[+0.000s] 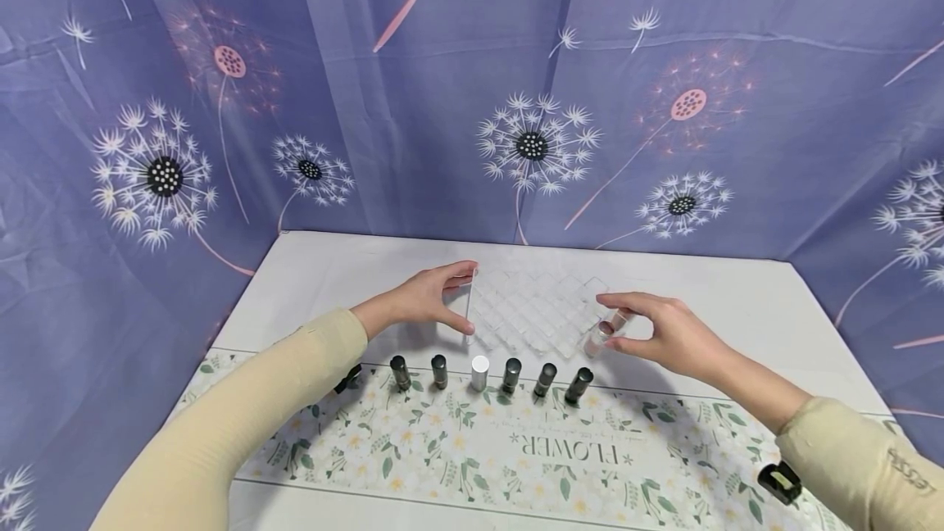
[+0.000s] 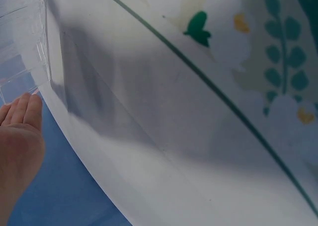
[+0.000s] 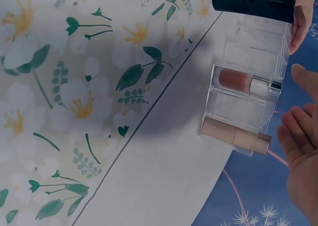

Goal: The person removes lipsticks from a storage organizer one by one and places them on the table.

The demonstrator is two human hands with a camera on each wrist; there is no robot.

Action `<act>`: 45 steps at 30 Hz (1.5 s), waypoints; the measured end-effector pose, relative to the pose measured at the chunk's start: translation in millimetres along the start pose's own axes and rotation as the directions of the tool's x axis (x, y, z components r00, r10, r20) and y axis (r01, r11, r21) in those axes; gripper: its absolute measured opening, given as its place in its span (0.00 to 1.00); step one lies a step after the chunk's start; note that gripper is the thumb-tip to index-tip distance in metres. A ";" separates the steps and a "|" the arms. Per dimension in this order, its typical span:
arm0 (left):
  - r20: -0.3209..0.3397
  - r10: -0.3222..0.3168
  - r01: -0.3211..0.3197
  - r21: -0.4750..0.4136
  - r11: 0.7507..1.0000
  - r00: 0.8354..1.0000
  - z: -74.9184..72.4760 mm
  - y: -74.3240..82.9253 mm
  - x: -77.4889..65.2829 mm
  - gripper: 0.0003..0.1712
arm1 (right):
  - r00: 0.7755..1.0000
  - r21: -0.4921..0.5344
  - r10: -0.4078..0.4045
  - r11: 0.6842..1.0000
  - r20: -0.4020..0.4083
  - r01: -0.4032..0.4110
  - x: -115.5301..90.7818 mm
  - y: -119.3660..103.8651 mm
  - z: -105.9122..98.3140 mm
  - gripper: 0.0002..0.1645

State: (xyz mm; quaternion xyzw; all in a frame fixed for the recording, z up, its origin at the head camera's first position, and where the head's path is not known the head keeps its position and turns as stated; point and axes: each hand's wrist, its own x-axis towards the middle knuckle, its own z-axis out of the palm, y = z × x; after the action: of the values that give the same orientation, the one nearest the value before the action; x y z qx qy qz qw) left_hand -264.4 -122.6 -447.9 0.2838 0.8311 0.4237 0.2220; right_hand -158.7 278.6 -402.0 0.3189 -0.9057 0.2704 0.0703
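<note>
A clear plastic organizer (image 1: 534, 310) with many compartments stands on the white table. At its left end is my left hand (image 1: 428, 297), thumb and fingers spread, fingertips at the edge. My right hand (image 1: 674, 334) is by the right end, fingers relaxed and holding nothing. Two tubes sit in that end: a lip gloss (image 3: 234, 81) with a reddish body and a beige tube (image 3: 233, 136), one compartment between them. In front stands a row of several lipsticks, mostly black like the rightmost lipstick (image 1: 579, 385), with one silver lipstick (image 1: 479, 374) among them.
A floral runner (image 1: 442, 449) with the word FLOWER crosses the white table (image 1: 354, 260). Behind and at both sides hangs a purple dandelion-print curtain (image 1: 420, 105). A small black device (image 1: 779, 483) is at the right sleeve.
</note>
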 end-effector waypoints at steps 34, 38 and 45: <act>0.002 -0.007 0.007 0.003 1.000 1.000 -0.9 0.9 0.6 0.68 | 1.000 0.041 -0.007 0.999 -0.013 0.007 -1.4 7.6 13.9 0.26; 0.000 -0.006 0.006 0.002 1.000 1.000 -0.6 0.0 1.1 0.68 | 1.000 0.044 -0.019 0.999 -0.020 0.019 -1.9 8.1 15.0 0.25; -0.003 -0.003 0.003 -0.004 1.000 1.000 -0.5 -1.2 1.0 0.68 | 0.997 0.011 -0.065 0.998 -0.028 0.065 -0.5 10.1 15.9 0.26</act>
State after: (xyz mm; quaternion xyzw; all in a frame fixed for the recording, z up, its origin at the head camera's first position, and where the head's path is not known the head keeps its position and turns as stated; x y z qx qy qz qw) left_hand -265.8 -122.8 -448.8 0.2816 0.8310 0.4254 0.2219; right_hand -163.8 277.0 -420.0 0.3450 -0.8922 0.2775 0.0895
